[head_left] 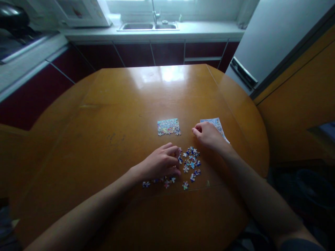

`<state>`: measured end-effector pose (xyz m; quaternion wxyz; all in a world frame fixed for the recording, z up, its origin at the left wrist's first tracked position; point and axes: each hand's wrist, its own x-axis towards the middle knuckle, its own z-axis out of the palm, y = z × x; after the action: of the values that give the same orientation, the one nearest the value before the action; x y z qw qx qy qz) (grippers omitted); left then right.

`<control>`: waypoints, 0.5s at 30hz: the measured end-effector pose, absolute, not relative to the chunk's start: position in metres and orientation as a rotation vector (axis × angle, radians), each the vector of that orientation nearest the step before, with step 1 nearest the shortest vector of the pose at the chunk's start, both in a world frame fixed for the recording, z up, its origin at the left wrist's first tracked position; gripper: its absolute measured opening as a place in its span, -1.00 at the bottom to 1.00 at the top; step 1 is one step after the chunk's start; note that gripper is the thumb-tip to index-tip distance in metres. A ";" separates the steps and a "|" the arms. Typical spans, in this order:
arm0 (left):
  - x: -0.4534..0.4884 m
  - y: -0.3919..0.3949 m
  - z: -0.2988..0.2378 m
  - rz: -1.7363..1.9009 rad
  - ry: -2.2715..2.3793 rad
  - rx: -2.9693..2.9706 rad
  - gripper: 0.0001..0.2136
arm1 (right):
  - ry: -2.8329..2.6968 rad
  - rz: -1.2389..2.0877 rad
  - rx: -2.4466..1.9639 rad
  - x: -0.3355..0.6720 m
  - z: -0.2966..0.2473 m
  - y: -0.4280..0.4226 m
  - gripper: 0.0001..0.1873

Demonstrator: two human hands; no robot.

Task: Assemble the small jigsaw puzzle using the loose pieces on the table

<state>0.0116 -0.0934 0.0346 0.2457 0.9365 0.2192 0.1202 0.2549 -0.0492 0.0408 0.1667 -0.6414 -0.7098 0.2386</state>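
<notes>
A small, partly assembled jigsaw [169, 126] lies on the round wooden table [110, 115]. Several loose colourful pieces [190, 163] are scattered in front of it. My left hand [159, 163] rests on the table with fingers curled over the left edge of the loose pieces; what they hold, if anything, is hidden. My right hand [208, 135] lies to the right of the jigsaw, fingers curled in a pinch, partly covering a printed picture sheet [217, 124]. I cannot see a piece in that pinch.
Behind the table runs a kitchen counter with a sink [148, 26] and tap, dark red cabinets below. A microwave [83, 12] stands at the back left. A grey fridge [261, 45] is at the right, beside an orange wall panel.
</notes>
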 end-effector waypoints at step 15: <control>0.022 -0.107 0.016 0.416 0.643 2.547 -0.76 | -2.025 0.666 -1.848 0.254 0.040 -0.050 -0.70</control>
<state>0.0220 -0.1071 0.0160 0.2387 0.9299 0.2348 0.1520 0.2536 -0.0498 0.0399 0.1594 -0.6468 -0.7086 0.2329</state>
